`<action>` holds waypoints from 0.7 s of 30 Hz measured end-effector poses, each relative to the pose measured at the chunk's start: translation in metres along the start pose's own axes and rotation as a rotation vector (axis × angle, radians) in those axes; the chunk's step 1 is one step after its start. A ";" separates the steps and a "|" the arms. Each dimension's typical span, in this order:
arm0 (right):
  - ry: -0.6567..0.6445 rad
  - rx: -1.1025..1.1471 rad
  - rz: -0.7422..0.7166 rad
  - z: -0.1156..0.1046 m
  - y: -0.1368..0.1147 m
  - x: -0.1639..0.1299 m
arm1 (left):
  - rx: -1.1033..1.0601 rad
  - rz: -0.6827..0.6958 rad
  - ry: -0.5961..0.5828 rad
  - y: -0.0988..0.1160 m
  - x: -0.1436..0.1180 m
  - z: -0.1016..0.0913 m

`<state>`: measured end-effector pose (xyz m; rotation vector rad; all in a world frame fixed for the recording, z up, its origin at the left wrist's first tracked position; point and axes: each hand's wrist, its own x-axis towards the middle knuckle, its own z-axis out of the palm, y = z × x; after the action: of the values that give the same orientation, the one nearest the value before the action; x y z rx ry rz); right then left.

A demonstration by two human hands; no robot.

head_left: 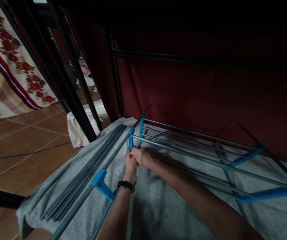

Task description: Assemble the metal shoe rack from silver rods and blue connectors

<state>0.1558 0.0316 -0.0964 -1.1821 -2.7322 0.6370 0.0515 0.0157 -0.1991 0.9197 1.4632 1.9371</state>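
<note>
Your hands [136,158] meet at a bright blue connector [131,141] on grey metal rods [183,148]. Beneath lies a pale grey cloth [163,206]; behind it hangs a dark maroon fabric [208,96]. The curtain [6,66] shows red roses (on cream, with crimson stripes), above terracotta floor tiles [28,140].

The room is dim, with a dark red fabric wall [208,96] filling the space beyond the hands and a black metal frame [116,73] standing upright against it. Off to the left of the hands lies a reddish-brown tiled floor [26,140], crossed by a thin dark cable [21,155]. A cream curtain printed with red flowers [6,63] hangs at the far left behind slanted black bars [66,80].
</note>
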 end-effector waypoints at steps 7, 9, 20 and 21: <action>-0.025 -0.005 0.002 -0.004 0.012 -0.007 | 0.030 0.035 -0.008 0.000 -0.001 -0.001; -0.031 -0.015 0.012 -0.004 0.012 -0.006 | 0.038 0.033 0.000 -0.001 -0.002 0.001; -0.008 0.032 0.002 0.007 0.017 -0.008 | 0.117 0.018 -0.010 -0.002 -0.009 -0.005; -0.010 0.040 0.006 0.008 0.018 -0.007 | 0.125 0.019 -0.008 -0.003 -0.011 -0.004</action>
<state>0.1713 0.0350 -0.1104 -1.1825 -2.7111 0.6969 0.0553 0.0051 -0.2047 0.9976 1.5917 1.8703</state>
